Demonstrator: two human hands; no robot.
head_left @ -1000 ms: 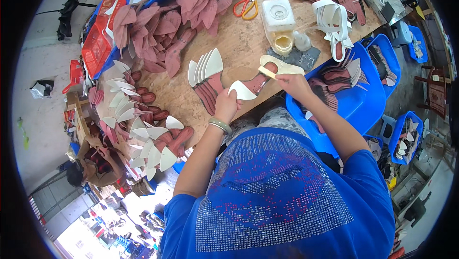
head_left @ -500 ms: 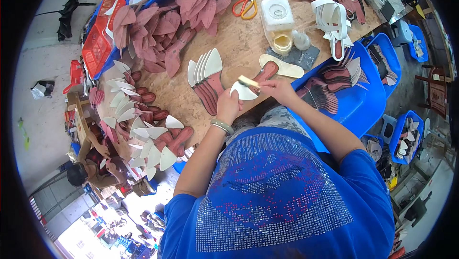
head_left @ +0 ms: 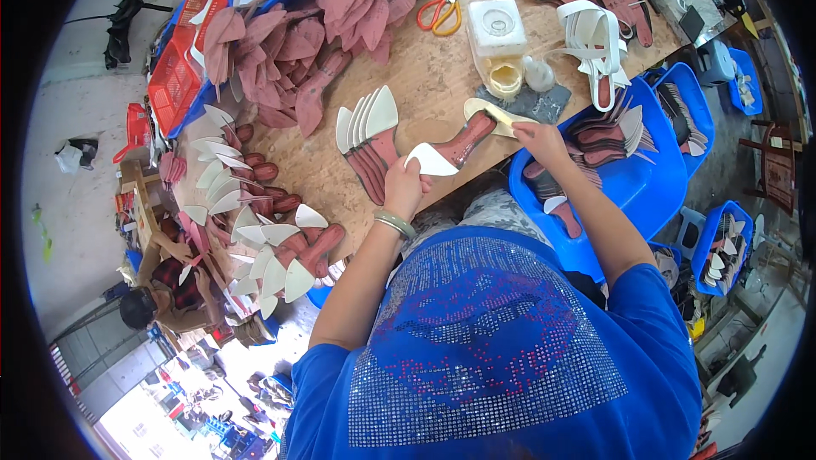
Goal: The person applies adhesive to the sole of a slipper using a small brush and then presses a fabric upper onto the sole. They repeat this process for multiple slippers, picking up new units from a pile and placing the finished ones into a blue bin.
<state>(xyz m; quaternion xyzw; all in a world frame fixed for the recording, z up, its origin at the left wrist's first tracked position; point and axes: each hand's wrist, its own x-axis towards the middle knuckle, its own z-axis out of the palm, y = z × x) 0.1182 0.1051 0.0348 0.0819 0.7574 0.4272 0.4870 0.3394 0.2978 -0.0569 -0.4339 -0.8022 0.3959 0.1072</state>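
Note:
My left hand (head_left: 405, 186) pinches the white pointed end of a reddish insole (head_left: 459, 147), which lies slanted with its rounded heel end up and to the right. My right hand (head_left: 541, 142) is closed on a small pale-handled brush (head_left: 507, 118) beside that heel end. A cream sole-shaped piece (head_left: 473, 105) lies partly behind the brush and the insole. Left of these, a fanned row of white-tipped reddish insoles (head_left: 374, 141) rests on the worktable (head_left: 408, 61).
An open pot (head_left: 505, 78), orange-handled scissors (head_left: 439, 15) and white straps (head_left: 590, 35) stand farther back. Reddish insoles (head_left: 280, 52) are heaped at the far left. A blue bin (head_left: 633, 184) with insoles sits at my right. Another person (head_left: 161, 290) works at the left.
My right hand has moved right with the brush, from the insole's white tip to its heel end. My left hand keeps its grip. A white-tipped insole now shows in the blue bin near my right forearm.

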